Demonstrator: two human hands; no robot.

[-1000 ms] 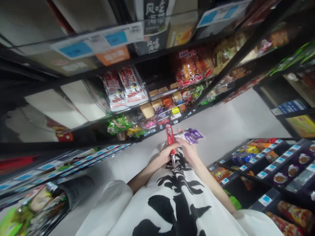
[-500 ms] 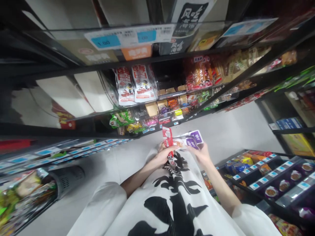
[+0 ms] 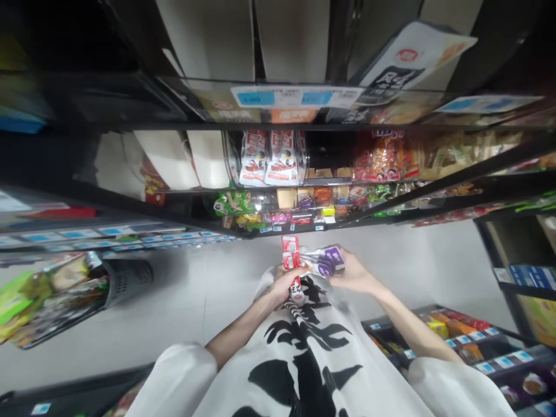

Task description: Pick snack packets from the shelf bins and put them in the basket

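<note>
Close in front of my shirt, my left hand is closed around a narrow red-and-white snack packet, its thumb across the front. Against it on the right lies a purple-and-white snack packet. My right hand pinches that packet at its right end, fingers partly behind it. The two packets meet near my left thumb; whether my left hand also grips the purple one is hard to see. Print on both is too blurred to read.
Shelves ahead hold white-and-red snack pouches, orange-red bags and green bags, under a price-tag strip. A grey basket full of packets stands on the floor at left. A low display rack is at right.
The view has turned, so the shelves and basket sit differently in frame. The purple-and-white packet now looks more bunched together, and my right hand has shifted along its right end.
</note>
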